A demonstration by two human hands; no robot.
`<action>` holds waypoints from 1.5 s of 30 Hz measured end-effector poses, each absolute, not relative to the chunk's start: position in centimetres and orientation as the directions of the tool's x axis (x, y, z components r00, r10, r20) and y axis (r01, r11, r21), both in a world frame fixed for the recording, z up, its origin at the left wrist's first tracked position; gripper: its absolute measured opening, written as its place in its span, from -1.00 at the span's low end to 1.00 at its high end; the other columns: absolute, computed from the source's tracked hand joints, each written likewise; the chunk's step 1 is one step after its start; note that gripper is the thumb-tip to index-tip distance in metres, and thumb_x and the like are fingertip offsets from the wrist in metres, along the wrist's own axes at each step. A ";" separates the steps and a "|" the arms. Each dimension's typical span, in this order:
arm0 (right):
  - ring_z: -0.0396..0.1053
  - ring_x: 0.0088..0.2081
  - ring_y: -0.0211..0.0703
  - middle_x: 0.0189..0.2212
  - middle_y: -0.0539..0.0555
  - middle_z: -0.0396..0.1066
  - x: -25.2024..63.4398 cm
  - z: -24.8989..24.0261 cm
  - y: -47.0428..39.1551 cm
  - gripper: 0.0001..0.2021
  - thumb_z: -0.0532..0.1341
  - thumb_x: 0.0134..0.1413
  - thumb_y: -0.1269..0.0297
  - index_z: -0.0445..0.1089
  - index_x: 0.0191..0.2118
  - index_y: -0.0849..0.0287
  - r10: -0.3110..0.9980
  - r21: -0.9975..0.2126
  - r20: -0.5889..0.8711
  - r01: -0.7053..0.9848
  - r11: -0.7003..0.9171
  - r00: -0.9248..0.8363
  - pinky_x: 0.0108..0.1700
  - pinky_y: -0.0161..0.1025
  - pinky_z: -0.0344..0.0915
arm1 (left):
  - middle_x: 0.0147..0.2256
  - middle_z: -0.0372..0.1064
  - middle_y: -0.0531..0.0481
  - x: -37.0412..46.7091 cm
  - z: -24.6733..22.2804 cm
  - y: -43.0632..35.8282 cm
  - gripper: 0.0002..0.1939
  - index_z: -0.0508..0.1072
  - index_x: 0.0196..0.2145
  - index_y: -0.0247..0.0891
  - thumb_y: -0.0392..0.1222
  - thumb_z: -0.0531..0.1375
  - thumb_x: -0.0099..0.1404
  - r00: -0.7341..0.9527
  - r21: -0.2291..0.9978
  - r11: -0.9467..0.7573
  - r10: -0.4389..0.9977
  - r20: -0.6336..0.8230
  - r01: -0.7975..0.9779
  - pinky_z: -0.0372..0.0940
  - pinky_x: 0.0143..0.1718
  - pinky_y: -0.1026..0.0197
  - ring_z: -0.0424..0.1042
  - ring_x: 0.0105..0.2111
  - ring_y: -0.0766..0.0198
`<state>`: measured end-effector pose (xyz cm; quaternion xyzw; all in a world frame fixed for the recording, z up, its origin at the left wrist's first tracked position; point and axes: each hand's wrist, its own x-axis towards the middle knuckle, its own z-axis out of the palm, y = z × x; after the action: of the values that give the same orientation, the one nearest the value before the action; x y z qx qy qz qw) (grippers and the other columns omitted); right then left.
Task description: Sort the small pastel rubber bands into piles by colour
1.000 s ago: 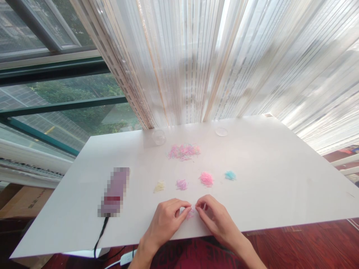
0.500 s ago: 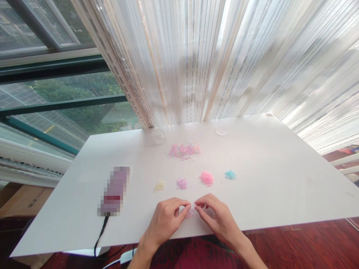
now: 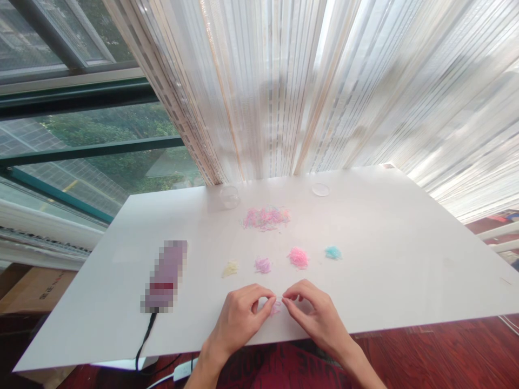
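My left hand (image 3: pixel 245 313) is closed in a pinch near the table's front edge, thumb against forefinger. Opposite it, my right hand (image 3: pixel 314 310) pinches the same way, its fingertips a small gap apart from the left ones. A thin pale strand (image 3: pixel 279 297) spans that gap, held at both ends; its exact kind is too small to make out. Just below, a few pinkish-purple strands (image 3: pixel 275 308) lie on the table, partly hidden by my fingers. Beyond my hands sit small heaps of strands: yellow (image 3: pixel 231 268), purple (image 3: pixel 263 265), pink (image 3: pixel 298 257) and blue (image 3: pixel 333 252).
Farther back on the white table (image 3: pixel 405 270) lies a larger mixed pile of strands (image 3: pixel 266 218). A clear round container (image 3: pixel 230 198) and a clear disc (image 3: pixel 320 189) are near the curtain (image 3: pixel 275 108). At left is a blurred purple object (image 3: pixel 166 275) with a black cord (image 3: pixel 145 340).
My right fingertips have shifted very slightly right, widening the gap a little. The heaps and my left hand stay practically where they were.
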<state>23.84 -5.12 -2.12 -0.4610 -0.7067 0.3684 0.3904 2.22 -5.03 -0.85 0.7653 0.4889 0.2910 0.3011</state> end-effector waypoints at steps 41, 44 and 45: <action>0.50 -0.36 -0.02 -0.35 0.14 0.59 27.2 -4.0 -0.8 -0.59 0.16 0.31 -0.10 0.56 -0.28 0.12 0.935 -0.758 0.256 0.652 0.035 0.247 -0.20 -0.08 0.43 | -0.33 0.60 0.04 0.8 -1.4 -5.9 -0.83 0.60 -0.22 -0.17 -0.21 0.19 0.48 0.277 0.736 -0.285 0.951 0.137 0.614 0.35 -0.35 0.28 0.45 -0.49 0.32; 0.48 -0.36 -0.03 -0.36 0.15 0.58 27.2 -4.2 -0.7 -0.60 0.15 0.33 -0.07 0.55 -0.26 0.14 0.932 -0.749 0.263 0.661 0.034 0.251 -0.21 -0.08 0.42 | -0.33 0.60 0.05 0.8 -1.3 -6.0 -0.84 0.60 -0.22 -0.16 -0.22 0.20 0.47 0.275 0.732 -0.283 0.952 0.135 0.619 0.35 -0.36 0.28 0.43 -0.49 0.33; 0.49 -0.36 -0.03 -0.35 0.15 0.58 27.1 -4.2 -0.7 -0.61 0.15 0.33 -0.07 0.55 -0.26 0.13 0.932 -0.747 0.266 0.663 0.040 0.244 -0.20 -0.08 0.42 | -0.33 0.60 0.05 0.8 -1.2 -6.0 -0.84 0.60 -0.22 -0.16 -0.22 0.20 0.47 0.274 0.730 -0.283 0.952 0.136 0.621 0.35 -0.36 0.29 0.43 -0.50 0.33</action>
<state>27.12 -0.71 -4.19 -0.6733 -0.5925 0.1638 0.4108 0.80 -5.98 -1.22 0.7462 0.5271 0.2915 0.2835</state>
